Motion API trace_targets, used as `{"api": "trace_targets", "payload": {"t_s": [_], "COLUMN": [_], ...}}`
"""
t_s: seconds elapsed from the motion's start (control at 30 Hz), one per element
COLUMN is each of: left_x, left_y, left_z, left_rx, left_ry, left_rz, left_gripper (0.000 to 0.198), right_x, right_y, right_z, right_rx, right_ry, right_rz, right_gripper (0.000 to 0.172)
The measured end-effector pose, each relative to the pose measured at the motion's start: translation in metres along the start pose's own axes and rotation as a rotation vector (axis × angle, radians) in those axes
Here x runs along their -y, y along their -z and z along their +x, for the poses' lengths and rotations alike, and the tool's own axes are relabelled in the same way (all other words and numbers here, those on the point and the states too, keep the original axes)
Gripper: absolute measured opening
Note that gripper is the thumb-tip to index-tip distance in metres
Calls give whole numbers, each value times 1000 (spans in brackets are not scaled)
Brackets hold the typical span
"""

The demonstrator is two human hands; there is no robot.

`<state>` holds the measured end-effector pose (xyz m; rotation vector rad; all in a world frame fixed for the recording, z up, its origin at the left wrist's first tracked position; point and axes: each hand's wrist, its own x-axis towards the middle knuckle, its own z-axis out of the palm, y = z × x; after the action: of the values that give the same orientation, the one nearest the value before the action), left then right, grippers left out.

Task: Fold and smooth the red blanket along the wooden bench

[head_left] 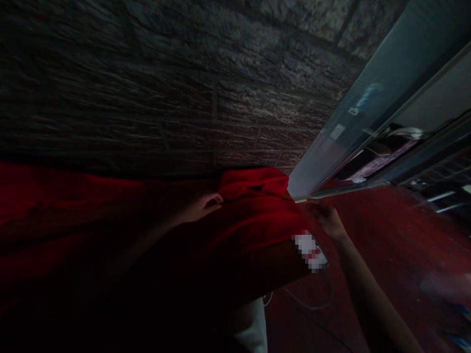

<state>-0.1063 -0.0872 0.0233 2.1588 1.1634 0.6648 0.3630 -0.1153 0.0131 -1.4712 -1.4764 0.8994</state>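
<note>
Red cloth [257,215] btwn our hands, lying on the tabletop [281,264].
Our L hand [201,208] is loosely curled, small gap btwn thumb & fingers, right by the cloth's bunched far part; can't tell if it's touching. Our R hand [329,220] is just past the cloth's R edge, fingers pointing back twd it (too dim to tell if spread or pinching). Nearer us than the R hand, a pale pixelated item [311,251] sits at the tabletop's edge, w/ a thin cable [312,308] below it. Beyond both hands we've a block-pattern wall [191,103]; beyond the R hand, a pale upright panel [324,147] & red floor [382,235].
</note>
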Motion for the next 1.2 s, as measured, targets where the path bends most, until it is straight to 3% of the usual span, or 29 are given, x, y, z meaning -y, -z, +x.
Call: {"api": "trace_targets", "payload": {"t_s": [0.1,0.17,0.3,0.47,0.7,1.03,1.2], "left_x": [5,7,10,8,-1,3,8], "left_y": [1,-2,-10,-12,-10,-10,-16], "left_z": [-11,-14,-15,-14,-14,-11,-9], "left_rx": [-9,-10,-25,-41,-44,-92,-86], "left_ry": [5,3,1,-4,-1,17,36], "left_rz": [-9,-16,-52,-49,-1,37,-54], "left_gripper": [25,25,21,17,17,21,16], "right_x": [61,87,98,85,89,84,84], "right_y": [-50,-82,-113,-109,-105,-107,-109], "right_z": [12,21,40,53,59,58,58], "right_rx": [160,267,393,389,468,475,489], "right_ry": [203,353,415,372,343,311,322], "right_rz": [-258,-361,-441,-437,-407,-364,-378], "right_gripper": [33,29,27,32,34,40,41]}}
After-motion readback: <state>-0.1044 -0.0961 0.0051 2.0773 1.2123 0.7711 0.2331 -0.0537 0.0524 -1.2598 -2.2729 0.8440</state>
